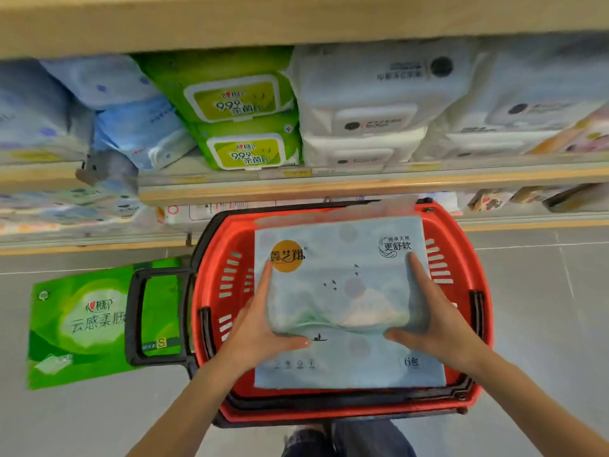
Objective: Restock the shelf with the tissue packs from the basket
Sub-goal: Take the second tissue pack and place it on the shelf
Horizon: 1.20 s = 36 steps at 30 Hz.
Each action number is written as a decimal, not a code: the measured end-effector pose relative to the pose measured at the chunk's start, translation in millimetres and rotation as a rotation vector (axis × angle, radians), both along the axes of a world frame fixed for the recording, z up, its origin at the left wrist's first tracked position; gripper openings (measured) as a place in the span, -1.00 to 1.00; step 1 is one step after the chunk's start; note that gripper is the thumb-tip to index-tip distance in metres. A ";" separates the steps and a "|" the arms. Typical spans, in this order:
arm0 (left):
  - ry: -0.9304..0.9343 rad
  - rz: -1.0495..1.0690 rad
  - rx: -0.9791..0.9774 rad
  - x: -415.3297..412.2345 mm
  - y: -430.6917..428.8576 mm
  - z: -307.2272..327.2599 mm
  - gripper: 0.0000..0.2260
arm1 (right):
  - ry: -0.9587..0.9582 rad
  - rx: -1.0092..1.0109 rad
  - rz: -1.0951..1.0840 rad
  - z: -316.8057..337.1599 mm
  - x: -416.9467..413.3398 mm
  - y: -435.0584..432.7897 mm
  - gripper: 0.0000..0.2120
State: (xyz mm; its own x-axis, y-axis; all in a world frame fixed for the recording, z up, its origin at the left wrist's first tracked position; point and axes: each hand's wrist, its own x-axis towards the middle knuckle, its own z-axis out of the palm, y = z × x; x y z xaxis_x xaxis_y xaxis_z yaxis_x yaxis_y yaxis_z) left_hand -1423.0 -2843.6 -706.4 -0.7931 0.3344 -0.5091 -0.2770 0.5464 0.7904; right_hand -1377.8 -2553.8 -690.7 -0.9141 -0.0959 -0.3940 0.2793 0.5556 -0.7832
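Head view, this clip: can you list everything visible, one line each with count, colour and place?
Tissue pack: one, pale blue, held over the basket.
Basket: one, red with black handles, on the floor below the shelves.
Green pack: one, green, flat on the floor left of the basket.
Wipe packs: two, green, stacked on the middle shelf.
White packs: stacked, white, right of the wipe packs; count unclear.
Blue packs: several, light blue, left on that shelf, blurred.
Shelves: wood-edged, across the top.
Floor: grey tiles.
Left hand: gripping the tissue pack's left side.
Right hand: gripping its right side.
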 end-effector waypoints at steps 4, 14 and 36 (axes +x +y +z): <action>0.093 -0.035 -0.017 -1.8 -10.0 65.3 0.19 | 0.039 -0.023 -0.041 65.7 6.4 -10.6 0.11; 0.346 -0.116 0.020 -10.5 -11.1 273.4 0.17 | 0.274 0.069 -0.141 273.0 29.7 -22.6 0.08; 1.096 -0.008 0.026 25.1 30.2 669.5 0.20 | 0.996 0.155 -0.133 646.9 60.2 13.0 0.05</action>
